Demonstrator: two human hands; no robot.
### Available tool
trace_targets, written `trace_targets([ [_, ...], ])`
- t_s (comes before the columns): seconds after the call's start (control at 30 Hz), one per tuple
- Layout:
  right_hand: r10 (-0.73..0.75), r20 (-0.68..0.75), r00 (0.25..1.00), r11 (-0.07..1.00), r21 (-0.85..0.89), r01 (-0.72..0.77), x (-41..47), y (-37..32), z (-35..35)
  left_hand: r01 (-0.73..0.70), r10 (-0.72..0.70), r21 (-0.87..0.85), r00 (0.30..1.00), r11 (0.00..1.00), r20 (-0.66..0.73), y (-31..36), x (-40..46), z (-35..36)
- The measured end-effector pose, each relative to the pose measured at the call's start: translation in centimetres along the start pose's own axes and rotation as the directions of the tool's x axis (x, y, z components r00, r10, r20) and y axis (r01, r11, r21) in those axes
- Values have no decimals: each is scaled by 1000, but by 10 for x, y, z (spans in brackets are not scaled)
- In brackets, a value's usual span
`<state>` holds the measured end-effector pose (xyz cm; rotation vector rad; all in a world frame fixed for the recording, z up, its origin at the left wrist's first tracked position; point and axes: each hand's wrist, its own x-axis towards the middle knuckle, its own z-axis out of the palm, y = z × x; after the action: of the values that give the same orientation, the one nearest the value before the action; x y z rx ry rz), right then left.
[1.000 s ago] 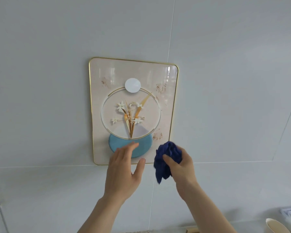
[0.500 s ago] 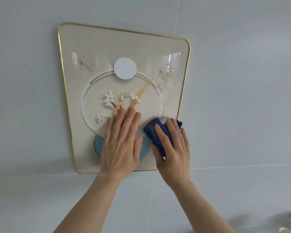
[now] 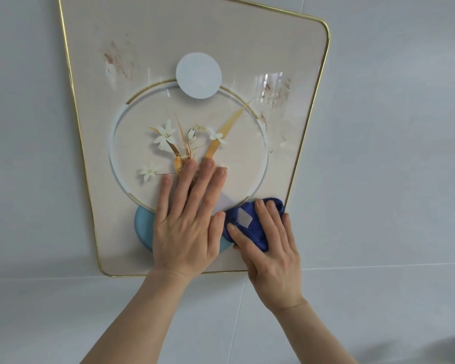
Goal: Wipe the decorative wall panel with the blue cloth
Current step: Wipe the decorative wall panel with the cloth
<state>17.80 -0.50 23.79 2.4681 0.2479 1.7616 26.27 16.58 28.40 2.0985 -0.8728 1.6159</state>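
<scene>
The decorative wall panel [image 3: 95,101] hangs on a pale tiled wall [image 3: 392,127]. It is cream with a thin gold edge all the way round. In its middle is a big ring, and inside the ring are white flowers [image 3: 164,135] with gold leaves. A pale round disc [image 3: 199,75] sits on top of the ring. A light blue shape [image 3: 142,224] peeks out at the bottom of the ring. There are brown smudges on the panel, one patch [image 3: 116,60] near the top left and another patch [image 3: 277,93] on the right side.

The blue cloth [image 3: 250,227] is bunched up and pressed on the panel near its bottom right corner. It has a small white tag [image 3: 243,218] on it.

The right hand [image 3: 271,250] lies on top of the cloth. Its fingers are curled over the cloth and push it flat on the panel, with the thumb on the left side of the cloth.

The left hand [image 3: 187,219] is just beside it, touching the cloth with its thumb. This hand is flat and spread wide, holding nothing. Its palm covers part of the blue shape, and its fingertips [image 3: 208,164] reach up to the flower stems.

Both bare arms come up from the bottom of the view.
</scene>
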Motion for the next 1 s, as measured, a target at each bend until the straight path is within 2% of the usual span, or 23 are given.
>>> trace_targets([
  [0.17,31,-3,1000,1000,-2,-31,10,0,-5,3,-3,-9,1000,1000,-14,0,0,1],
  [0.33,271,-205,940,956,170,-239,74,4,-13,11,-11,-11,1000,1000,-11,1,0,0],
  [0.57,328,-214,920,931,236,-277,85,-7,-17,9,-9,-7,1000,1000,-20,1,0,1],
  [1.0,166,-38,985,985,54,-164,33,-7,-31,15,-14,-44,1000,999,17,3,0,-5],
])
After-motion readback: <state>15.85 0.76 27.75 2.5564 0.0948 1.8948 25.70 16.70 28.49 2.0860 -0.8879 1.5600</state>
